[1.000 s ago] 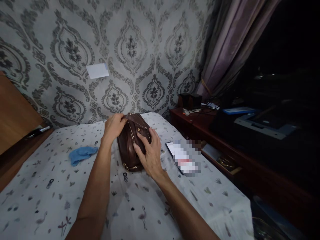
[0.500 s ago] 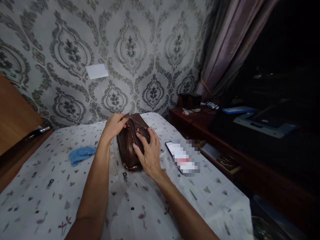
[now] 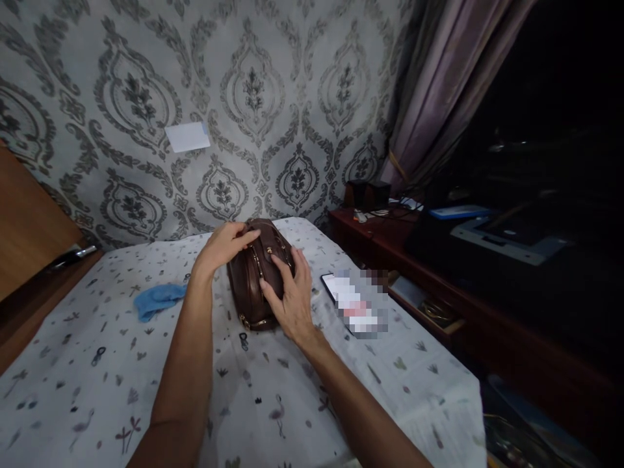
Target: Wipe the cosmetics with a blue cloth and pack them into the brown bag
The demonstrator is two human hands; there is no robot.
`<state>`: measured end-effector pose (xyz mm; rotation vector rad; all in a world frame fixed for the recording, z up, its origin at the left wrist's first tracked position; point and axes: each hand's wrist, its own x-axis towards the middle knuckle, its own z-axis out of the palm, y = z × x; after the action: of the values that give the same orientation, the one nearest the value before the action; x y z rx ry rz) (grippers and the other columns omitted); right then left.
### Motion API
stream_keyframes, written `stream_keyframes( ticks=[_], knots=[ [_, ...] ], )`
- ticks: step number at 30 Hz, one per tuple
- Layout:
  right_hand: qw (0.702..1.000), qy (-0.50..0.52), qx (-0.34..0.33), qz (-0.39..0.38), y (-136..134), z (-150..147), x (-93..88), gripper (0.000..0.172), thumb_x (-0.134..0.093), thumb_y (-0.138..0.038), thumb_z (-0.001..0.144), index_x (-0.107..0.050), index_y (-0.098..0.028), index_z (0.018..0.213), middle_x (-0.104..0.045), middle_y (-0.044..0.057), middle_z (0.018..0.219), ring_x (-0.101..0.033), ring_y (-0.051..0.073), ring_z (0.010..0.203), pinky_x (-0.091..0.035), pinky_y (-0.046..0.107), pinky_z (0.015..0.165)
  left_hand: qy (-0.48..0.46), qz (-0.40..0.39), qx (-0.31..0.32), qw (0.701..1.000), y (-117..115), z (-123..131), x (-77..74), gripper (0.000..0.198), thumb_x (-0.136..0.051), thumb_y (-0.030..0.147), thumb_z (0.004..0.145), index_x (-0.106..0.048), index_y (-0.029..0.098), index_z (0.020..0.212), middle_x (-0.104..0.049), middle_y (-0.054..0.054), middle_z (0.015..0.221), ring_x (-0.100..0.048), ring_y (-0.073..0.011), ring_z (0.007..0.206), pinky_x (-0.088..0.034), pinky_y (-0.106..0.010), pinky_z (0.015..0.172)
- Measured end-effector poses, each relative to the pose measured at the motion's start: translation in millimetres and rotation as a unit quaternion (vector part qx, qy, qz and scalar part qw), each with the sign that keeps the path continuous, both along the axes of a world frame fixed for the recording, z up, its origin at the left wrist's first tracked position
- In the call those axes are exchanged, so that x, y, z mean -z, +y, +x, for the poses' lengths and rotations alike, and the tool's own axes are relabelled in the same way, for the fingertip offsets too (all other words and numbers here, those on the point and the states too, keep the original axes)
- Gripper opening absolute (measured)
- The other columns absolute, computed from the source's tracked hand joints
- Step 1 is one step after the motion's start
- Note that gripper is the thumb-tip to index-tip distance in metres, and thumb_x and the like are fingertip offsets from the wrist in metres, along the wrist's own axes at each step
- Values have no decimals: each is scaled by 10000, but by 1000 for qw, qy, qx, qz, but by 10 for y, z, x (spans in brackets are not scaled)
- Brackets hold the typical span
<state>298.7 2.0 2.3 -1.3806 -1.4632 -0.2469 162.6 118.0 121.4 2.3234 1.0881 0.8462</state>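
A dark brown leather handbag (image 3: 248, 276) with gold zips lies on the patterned white sheet in front of me. My left hand (image 3: 225, 246) grips its far left edge. The left thumb stretches over the top, and the other fingertips are partly hidden behind the bag. My right hand (image 3: 295, 292) holds the bag's right side, with the thumb and a finger spread on top by the zip and the other fingers along the right edge. Nearest to my right hand lies a phone (image 3: 341, 291) with a lit, partly blurred screen.
A crumpled blue cloth (image 3: 158, 301) lies left of my left forearm. On the right, a dark red desk (image 3: 341, 224) carries small dark boxes and cables, and has an open drawer (image 3: 451, 325). A patterned wall (image 3: 253, 169) stands behind the sheet.
My left thumb has stretched further right across the bag's top. My right hand stays almost in place on the bag. The whole view has shifted slightly.
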Motion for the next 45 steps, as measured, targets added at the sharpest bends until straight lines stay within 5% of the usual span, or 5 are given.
stream_keyframes(
  ticks=[9, 18, 29, 38, 45],
  knots=[
    [1000, 4, -2, 1, 21, 19, 48, 469, -476, -472, 993, -528, -243, 1398, -324, 152, 1591, -275, 325, 1503, -295, 593, 1186, -38, -94, -5, 995, -129, -138, 93, 388, -770, 447, 699, -548, 208, 909, -520, 40, 707, -514, -138, 621, -380, -215, 494],
    [1000, 4, 8, -12, 22, -1, -20, 435, -443, -446, 1004, -567, -206, 1345, -377, 183, 1531, -318, 342, 1457, -324, 584, 1160, -138, -141, 13, 980, -336, -216, 409, 419, -715, 390, 749, -488, 238, 1067, -465, 84, 668, -505, -104, 532, -470, -198, 443],
    [999, -16, 34, 27, 107, -62, 33, 404, -466, -418, 985, -537, -209, 1323, -357, 188, 1530, -311, 365, 1444, -325, 613, 1132, -156, -182, 41, 970, -359, -213, 358, 422, -676, 360, 755, -475, 231, 1103, -492, 84, 665, -525, -113, 530, -499, -222, 458],
    [990, -92, 13, 109, 43, -24, 248, 379, -491, -264, 970, -539, -262, 1346, -357, 145, 1532, -360, 328, 1430, -347, 589, 1141, -20, 32, -34, 999, -428, -174, 257, 290, -646, 325, 824, -590, 237, 1095, -537, 45, 715, -536, -152, 665, -402, -254, 593],
    [988, -82, -6, 132, 37, -2, 252, 378, -553, -235, 955, -605, -304, 1323, -400, 116, 1494, -384, 321, 1416, -356, 588, 1144, -74, 100, -85, 989, -402, -30, 232, 128, -552, 275, 856, -650, 201, 822, -673, -16, 763, -594, -178, 718, -400, -278, 656]
  ],
)
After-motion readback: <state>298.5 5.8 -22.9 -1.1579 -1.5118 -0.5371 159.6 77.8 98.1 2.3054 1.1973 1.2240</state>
